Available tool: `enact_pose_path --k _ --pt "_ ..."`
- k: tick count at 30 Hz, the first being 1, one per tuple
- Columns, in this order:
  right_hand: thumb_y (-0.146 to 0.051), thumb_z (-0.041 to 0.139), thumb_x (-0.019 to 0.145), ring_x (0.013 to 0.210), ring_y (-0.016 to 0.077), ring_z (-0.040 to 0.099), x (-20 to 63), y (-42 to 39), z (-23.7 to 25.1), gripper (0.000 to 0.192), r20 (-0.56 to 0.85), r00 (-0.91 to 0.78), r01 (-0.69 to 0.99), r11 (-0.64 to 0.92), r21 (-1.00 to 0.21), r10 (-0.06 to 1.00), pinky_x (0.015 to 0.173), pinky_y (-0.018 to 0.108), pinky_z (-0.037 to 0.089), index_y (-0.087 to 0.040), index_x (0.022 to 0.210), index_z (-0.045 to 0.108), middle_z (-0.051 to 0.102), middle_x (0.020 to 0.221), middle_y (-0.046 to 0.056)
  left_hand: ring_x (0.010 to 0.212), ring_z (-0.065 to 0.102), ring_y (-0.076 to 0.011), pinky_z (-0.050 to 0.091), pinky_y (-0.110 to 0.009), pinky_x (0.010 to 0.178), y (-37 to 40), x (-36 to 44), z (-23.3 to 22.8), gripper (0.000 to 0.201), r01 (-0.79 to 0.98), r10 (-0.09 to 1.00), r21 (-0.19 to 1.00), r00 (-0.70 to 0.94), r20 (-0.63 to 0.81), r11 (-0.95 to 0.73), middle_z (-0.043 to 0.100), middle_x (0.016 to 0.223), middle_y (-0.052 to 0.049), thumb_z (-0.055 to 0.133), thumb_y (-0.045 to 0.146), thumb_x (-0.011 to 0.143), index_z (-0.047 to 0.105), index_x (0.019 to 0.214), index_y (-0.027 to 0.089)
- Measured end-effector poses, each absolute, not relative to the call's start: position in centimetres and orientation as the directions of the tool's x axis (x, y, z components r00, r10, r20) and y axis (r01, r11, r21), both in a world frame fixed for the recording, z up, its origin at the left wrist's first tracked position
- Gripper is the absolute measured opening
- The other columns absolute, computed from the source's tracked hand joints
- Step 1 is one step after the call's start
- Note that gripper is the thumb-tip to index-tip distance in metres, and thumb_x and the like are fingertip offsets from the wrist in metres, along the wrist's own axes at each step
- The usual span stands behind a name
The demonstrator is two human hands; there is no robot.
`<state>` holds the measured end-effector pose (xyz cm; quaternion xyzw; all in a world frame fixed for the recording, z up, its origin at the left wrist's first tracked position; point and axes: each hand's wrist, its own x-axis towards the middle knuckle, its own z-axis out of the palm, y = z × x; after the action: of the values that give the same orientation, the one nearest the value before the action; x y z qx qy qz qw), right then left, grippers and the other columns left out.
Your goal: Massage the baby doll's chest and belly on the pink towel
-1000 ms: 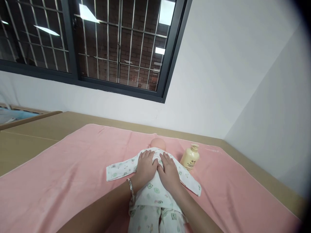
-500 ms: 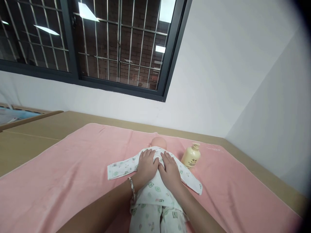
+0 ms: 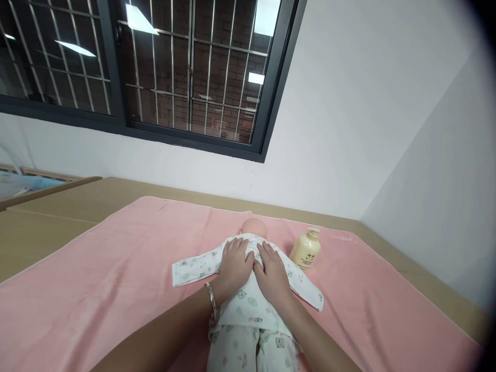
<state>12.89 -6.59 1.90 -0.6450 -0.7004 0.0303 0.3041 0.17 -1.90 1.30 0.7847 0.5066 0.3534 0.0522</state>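
Blanket [image 3: 132, 248] lies beneath a clothed doll [image 3: 250, 310], stretched out with arms wide. Left hand [image 3: 234, 264] and right hand [image 3: 273, 274] rest on the doll's upper torso, fingers extended, gripping nothing; light, even palm pressure would likely serve best. A bottle [image 3: 306, 250] stands just beside the doll.

Lower centre of frame: your left hand [image 3: 234, 263] and right hand [image 3: 272, 268] rest flat on the doll [image 3: 250, 305], close together. Its sleeves [image 3: 196, 267] spread to either side. Bangle [image 3: 211, 298] on your left wrist. Bottle [image 3: 305, 251] right of centre, just beside one sleeve. Pink cloth [image 3: 127, 253] beneath. Barred window [image 3: 166, 67], upper left.
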Motion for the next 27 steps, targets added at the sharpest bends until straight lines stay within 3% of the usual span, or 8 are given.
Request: enact_pose_path --k 11,17,22,25,27 --pt "-0.034 0.036 0.095 0.142 0.0219 0.027 13.4 -6.3 1.5 0.051 0.387 0.006 0.857 0.194 -0.478 0.922 0.118 0.041 0.019 -0.013 0.141 0.046 0.037 0.151 0.010 0.128 0.046 -0.0250 0.028 -0.045 0.113 -1.8 0.2 1.1 0.040 0.770 0.845 0.440 0.231 0.482 -0.462 0.058 0.134 -0.009 0.041 0.027 0.091 0.056 0.126 0.018" --pt "-0.035 0.031 0.097 0.142 0.0181 0.028 15.4 -4.7 1.8 0.049 0.339 -0.078 0.808 0.259 -0.530 0.938 0.118 0.042 0.015 -0.020 0.141 0.046 0.039 0.150 0.004 0.126 0.049 -0.0277 0.031 -0.046 0.110 -2.4 0.2 1.6 0.038 0.808 0.832 0.359 0.263 0.489 -0.466 0.061 0.130 -0.011 0.039 0.028 0.093 0.059 0.123 0.015" --pt "-0.040 0.033 0.097 0.144 0.0217 0.022 16.0 -4.2 1.7 0.055 0.298 -0.057 0.852 0.202 -0.483 0.953 0.118 0.043 0.014 -0.014 0.145 0.039 0.032 0.153 0.008 0.112 0.057 -0.0300 0.034 -0.048 0.104 -3.8 0.5 2.5 0.036 0.853 0.791 0.211 0.314 0.525 -0.478 0.067 0.114 -0.015 0.035 0.025 0.095 0.066 0.110 0.012" --pt "-0.038 0.031 0.098 0.141 0.0240 0.030 15.4 -4.7 1.9 0.054 0.316 -0.043 0.885 0.183 -0.428 0.948 0.117 0.042 0.018 -0.011 0.143 0.042 0.041 0.148 0.011 0.111 0.058 -0.0294 0.033 -0.049 0.105 -4.0 0.5 2.6 0.034 0.848 0.787 0.215 0.315 0.530 -0.484 0.067 0.114 -0.014 0.035 0.023 0.094 0.068 0.102 0.014" --pt "-0.034 0.030 0.097 0.136 0.0255 0.038 14.7 -5.4 2.3 0.050 0.339 -0.016 0.909 0.154 -0.386 0.941 0.114 0.041 0.023 -0.011 0.138 0.048 0.050 0.141 0.012 0.116 0.055 -0.0295 0.032 -0.048 0.106 -3.6 0.4 2.5 0.033 0.844 0.806 0.259 0.291 0.515 -0.470 0.065 0.121 -0.014 0.037 0.025 0.094 0.066 0.107 0.015"
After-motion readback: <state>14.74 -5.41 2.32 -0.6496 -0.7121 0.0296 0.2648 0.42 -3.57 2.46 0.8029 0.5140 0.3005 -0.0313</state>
